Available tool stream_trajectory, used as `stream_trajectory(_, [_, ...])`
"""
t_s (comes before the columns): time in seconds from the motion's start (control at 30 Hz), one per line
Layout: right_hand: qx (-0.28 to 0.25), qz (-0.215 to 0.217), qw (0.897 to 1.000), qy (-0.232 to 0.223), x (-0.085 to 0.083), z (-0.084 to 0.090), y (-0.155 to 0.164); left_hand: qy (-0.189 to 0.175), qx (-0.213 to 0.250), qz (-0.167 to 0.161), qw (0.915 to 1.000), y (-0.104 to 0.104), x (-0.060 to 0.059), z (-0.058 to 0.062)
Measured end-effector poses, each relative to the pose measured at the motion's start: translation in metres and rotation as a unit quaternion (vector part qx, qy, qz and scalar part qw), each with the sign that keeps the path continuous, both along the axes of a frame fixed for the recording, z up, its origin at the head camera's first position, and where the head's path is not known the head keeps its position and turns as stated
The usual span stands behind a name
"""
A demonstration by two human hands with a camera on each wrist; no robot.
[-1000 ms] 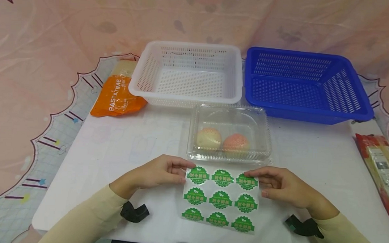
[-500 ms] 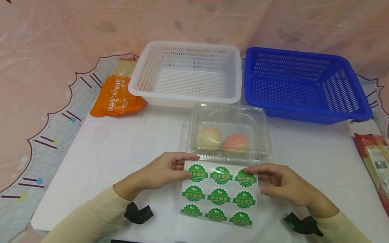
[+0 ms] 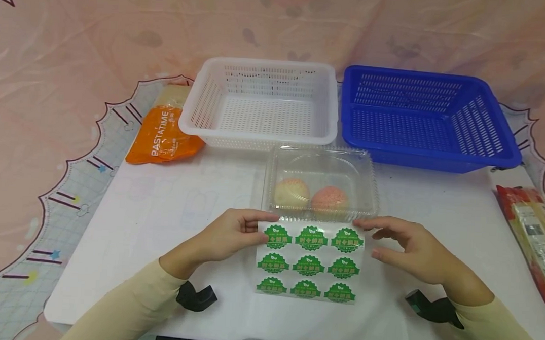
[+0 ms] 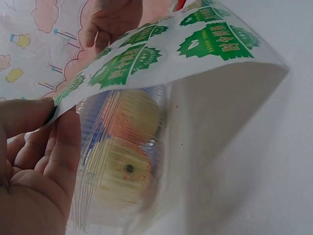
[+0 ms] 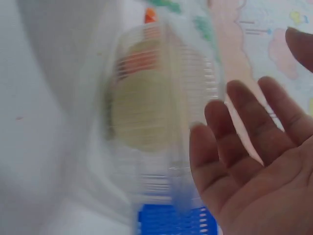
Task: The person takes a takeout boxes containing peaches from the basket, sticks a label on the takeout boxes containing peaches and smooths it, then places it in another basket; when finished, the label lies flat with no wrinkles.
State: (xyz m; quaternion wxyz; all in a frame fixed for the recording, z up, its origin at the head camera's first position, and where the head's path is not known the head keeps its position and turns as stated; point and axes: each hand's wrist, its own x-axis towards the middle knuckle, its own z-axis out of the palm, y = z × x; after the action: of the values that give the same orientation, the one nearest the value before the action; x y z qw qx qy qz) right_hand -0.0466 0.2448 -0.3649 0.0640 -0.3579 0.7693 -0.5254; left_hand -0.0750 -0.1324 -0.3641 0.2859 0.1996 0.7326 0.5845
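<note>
In the head view, my left hand (image 3: 226, 236) pinches the upper left corner of a sheet of round green stickers (image 3: 309, 279) between thumb and fingers. The sheet is raised off the table and bows in the left wrist view. My right hand (image 3: 417, 252) is beside the upper right corner, fingertips right at the edge; the right wrist view shows its fingers spread with nothing between them and the thumb. Just beyond the sheet stands a lidded clear plastic box (image 3: 323, 164) holding two round apple-like fruits, one yellowish (image 3: 292, 192) and one pinkish (image 3: 330, 200).
A white basket (image 3: 257, 138) and a blue basket (image 3: 432, 162) stand side by side behind the box. An orange pasta bag (image 3: 164, 135) lies at the left, and a red and yellow packet (image 3: 531, 242) at the right table edge.
The sticker sheet has moved up towards the clear box with my left hand. My right hand has lifted off the sheet's upper right sticker and shifted outward.
</note>
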Motion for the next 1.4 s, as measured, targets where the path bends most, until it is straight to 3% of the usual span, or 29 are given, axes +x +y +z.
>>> stream_trajectory(0.2, [0.004, -0.035, 0.999, 0.018, -0.002, 0.007, -0.005, 0.019, -0.008, 0.004, 0.9998, 0.002, -0.001, 0.001])
stream_trajectory(0.5, [-0.019, -0.013, 1.0, 0.015, -0.007, 0.014, -0.026, 0.043, -0.023, 0.004, 0.9988, 0.006, -0.001, 0.006])
stream_trajectory(0.97, [0.034, 0.01, 0.998, 0.052, -0.016, 0.018, -0.072, 0.032, -0.004, 0.001, 0.9995, 0.014, 0.0, 0.009])
stream_trajectory(1.4, [0.059, 0.02, 0.997, 0.053, -0.021, 0.019, -0.086, 0.048, 0.0, -0.009, 0.9988, 0.018, -0.003, 0.008])
